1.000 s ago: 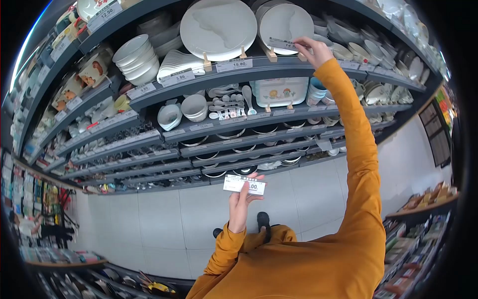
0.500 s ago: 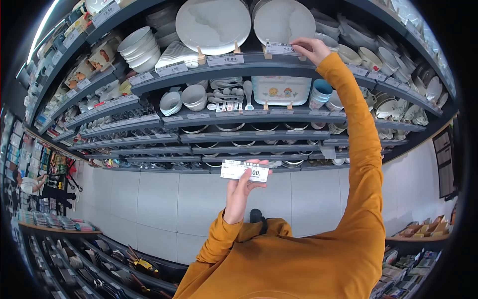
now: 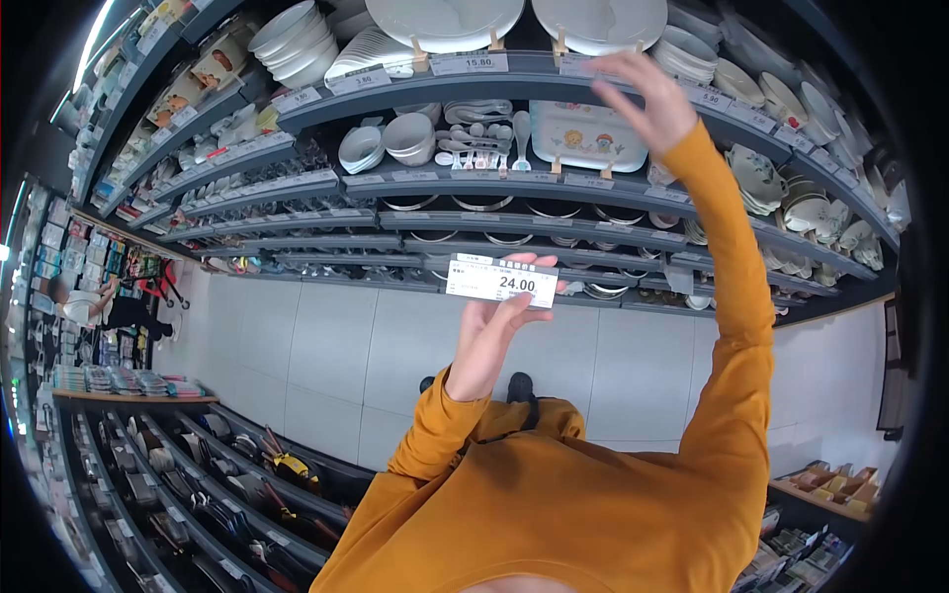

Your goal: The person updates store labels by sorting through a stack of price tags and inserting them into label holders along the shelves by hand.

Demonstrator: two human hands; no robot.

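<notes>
My left hand (image 3: 489, 341) pinches a white price tag (image 3: 502, 282) marked 24.00, thumb over its lower right part. My right hand (image 3: 652, 99), fingers apart and slightly blurred, is raised at the upper shelf edge (image 3: 395, 84). Partly behind its fingertips is a price label (image 3: 575, 65) in the shelf's edge strip, below a large white plate (image 3: 598, 22) on a wooden stand. Nothing shows between these fingers. Left of it, another label (image 3: 470, 63) reads 15.80 under a second large plate (image 3: 445, 18).
Lower shelves hold bowls (image 3: 408, 138), spoons (image 3: 521, 138) and a patterned tray (image 3: 590, 133). Behind me is a rack of kitchen tools (image 3: 208, 484). At the far left, another person (image 3: 84, 304) stands near a red cart (image 3: 163, 284). Pale tiled floor (image 3: 326, 336) lies below.
The label that my right hand touched now sits in the edge strip, and that hand's fingers have come apart. My left hand has risen in view with its tag. The view has shifted.
</notes>
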